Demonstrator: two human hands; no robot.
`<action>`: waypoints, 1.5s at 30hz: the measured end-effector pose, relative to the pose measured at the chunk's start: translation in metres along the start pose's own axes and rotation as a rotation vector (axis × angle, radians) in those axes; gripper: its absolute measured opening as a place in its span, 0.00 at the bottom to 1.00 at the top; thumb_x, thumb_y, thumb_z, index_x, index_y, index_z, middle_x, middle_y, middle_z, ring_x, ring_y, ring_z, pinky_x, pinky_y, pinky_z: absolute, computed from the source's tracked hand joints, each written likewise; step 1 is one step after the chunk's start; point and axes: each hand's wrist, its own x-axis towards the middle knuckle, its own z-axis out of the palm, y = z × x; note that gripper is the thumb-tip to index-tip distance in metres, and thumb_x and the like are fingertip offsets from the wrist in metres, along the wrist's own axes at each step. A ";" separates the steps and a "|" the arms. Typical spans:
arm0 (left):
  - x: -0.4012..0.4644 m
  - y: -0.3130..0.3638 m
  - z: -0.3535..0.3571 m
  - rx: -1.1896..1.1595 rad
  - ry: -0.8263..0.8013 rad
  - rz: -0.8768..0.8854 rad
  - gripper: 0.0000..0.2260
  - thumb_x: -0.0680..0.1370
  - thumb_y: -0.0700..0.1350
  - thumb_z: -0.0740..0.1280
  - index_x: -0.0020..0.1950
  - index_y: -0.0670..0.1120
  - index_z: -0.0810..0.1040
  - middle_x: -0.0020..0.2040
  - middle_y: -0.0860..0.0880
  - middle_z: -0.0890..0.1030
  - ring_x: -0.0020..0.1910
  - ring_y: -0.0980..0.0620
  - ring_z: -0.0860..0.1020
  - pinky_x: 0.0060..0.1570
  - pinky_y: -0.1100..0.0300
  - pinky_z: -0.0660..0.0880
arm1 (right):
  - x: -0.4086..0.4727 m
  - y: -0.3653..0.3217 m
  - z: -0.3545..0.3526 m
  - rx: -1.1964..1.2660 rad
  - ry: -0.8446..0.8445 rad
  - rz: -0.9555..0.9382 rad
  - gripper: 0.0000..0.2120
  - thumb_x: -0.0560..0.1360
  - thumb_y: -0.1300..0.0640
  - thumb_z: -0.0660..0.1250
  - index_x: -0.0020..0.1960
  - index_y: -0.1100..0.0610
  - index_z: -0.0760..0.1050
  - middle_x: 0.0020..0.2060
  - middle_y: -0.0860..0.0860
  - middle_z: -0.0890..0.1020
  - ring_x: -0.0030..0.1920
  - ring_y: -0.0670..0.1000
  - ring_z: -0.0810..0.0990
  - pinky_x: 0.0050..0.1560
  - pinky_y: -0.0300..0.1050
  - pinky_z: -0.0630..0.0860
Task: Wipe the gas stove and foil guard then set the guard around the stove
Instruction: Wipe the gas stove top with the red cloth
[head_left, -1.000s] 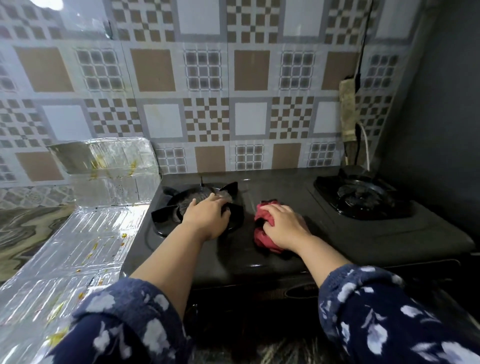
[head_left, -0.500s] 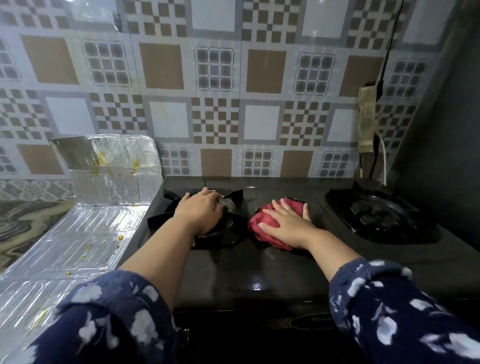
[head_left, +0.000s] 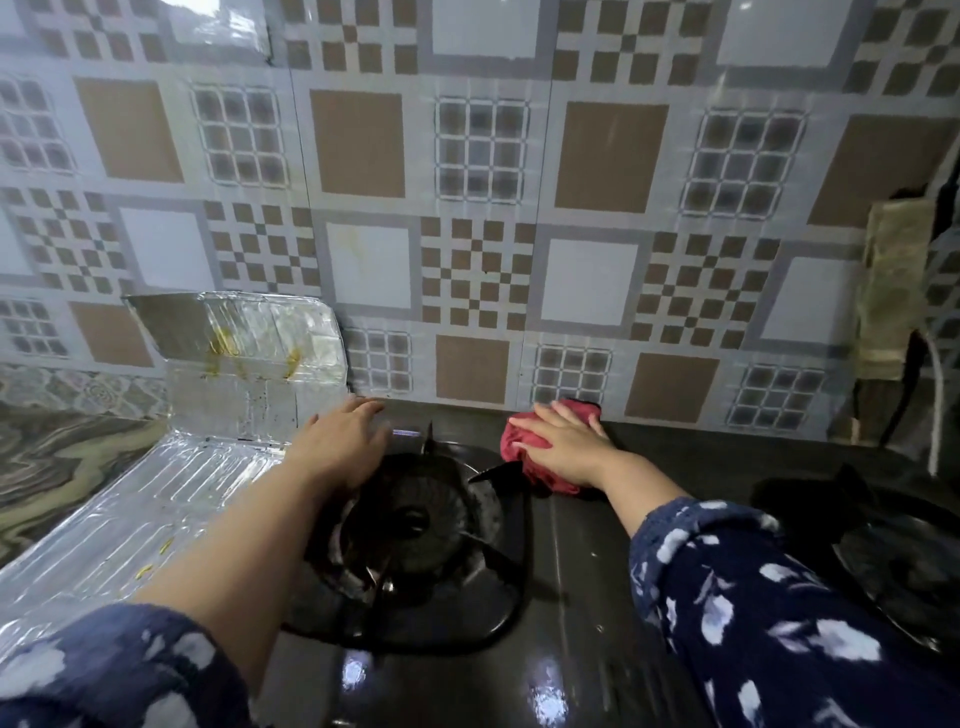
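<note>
The right hand (head_left: 563, 449) lies palm-down with fingers spread flat on a red cloth (head_left: 524, 452), pressing it onto the stove (head_left: 613, 582) at its back edge, just below the tiled wall (head_left: 478, 208); its grip is flat, not curled around the cloth. The left hand (head_left: 340, 447) is open, fingers loosely stretched toward the stove's back-left corner, holding nothing; its palm is over the rim of the left burner (head_left: 415, 525). The right burner (head_left: 904, 561) sits at the stove's right end. The foil guard (head_left: 171, 499) lies on the bench (head_left: 57, 457) just left of the stove, one panel flat, its far panel upright against the wall, with yellow stains.
</note>
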 end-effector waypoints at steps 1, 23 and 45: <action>0.005 -0.007 0.000 0.002 -0.001 -0.035 0.22 0.81 0.53 0.53 0.75 0.48 0.61 0.76 0.50 0.61 0.71 0.45 0.66 0.71 0.50 0.60 | 0.011 -0.001 -0.001 -0.002 -0.008 -0.018 0.24 0.79 0.39 0.51 0.75 0.36 0.54 0.78 0.45 0.48 0.78 0.50 0.41 0.74 0.62 0.36; 0.030 -0.043 0.013 -0.061 -0.188 -0.131 0.34 0.76 0.66 0.54 0.77 0.48 0.57 0.76 0.45 0.61 0.74 0.46 0.62 0.71 0.54 0.59 | 0.146 -0.158 0.002 0.048 -0.298 -0.453 0.31 0.77 0.40 0.59 0.76 0.51 0.57 0.74 0.52 0.65 0.72 0.55 0.65 0.73 0.50 0.59; 0.018 0.025 0.002 0.054 -0.145 -0.007 0.30 0.80 0.62 0.47 0.77 0.46 0.53 0.78 0.49 0.53 0.77 0.52 0.51 0.75 0.47 0.48 | 0.065 -0.038 -0.010 -0.012 -0.152 -0.111 0.24 0.81 0.40 0.47 0.76 0.40 0.53 0.78 0.47 0.51 0.77 0.55 0.53 0.75 0.57 0.47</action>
